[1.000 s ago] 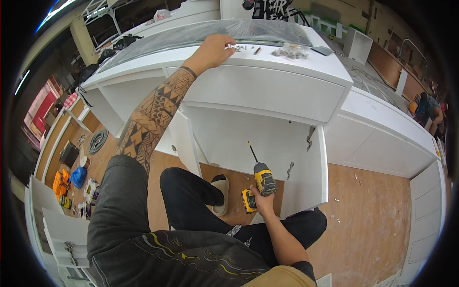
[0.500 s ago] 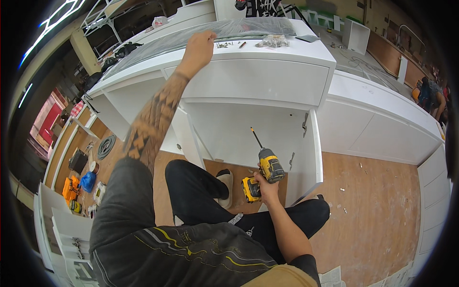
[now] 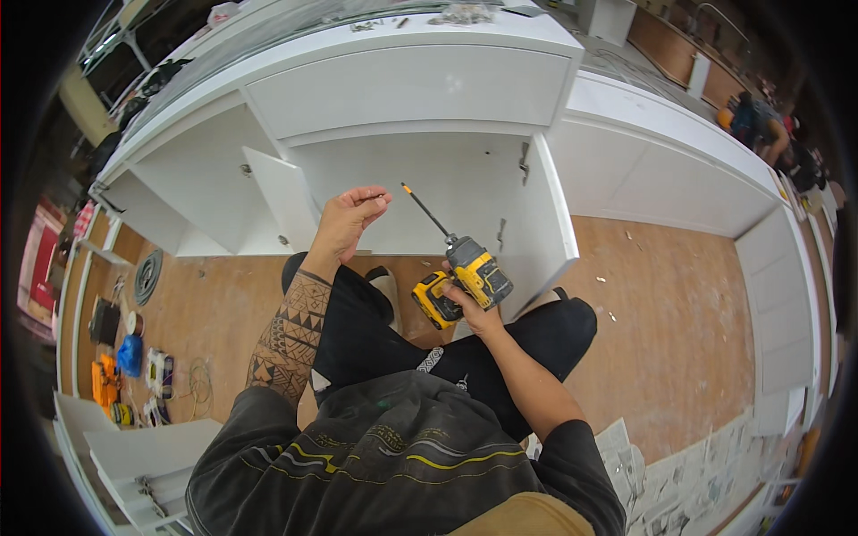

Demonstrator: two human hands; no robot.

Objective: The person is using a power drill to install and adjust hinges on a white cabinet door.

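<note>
My left hand (image 3: 344, 225) is raised in front of the open white cabinet (image 3: 357, 152), thumb and fingertips pinched on what looks like a small screw (image 3: 382, 196). Close by on the right, my right hand (image 3: 475, 311) grips a yellow and black cordless driver (image 3: 480, 272) by its handle. Its long bit (image 3: 427, 211) points up and left, the tip near my left fingertips but apart from them. An open door (image 3: 556, 210) with hinges stands to the right of the driver. Another open door (image 3: 281, 189) is beyond my left hand.
Small metal hardware (image 3: 366, 26) and a clear plastic bag (image 3: 463, 15) lie on the white countertop. Tools, an orange case (image 3: 105, 380) and a cable coil (image 3: 148, 277) are on the floor at left. Newspaper sheets (image 3: 697, 473) cover the lower right floor. Another person (image 3: 760, 125) is far right.
My left hand has come down from the countertop to in front of the cabinet, close to the bit. The driver stays in my right hand; the view has tilted downward.
</note>
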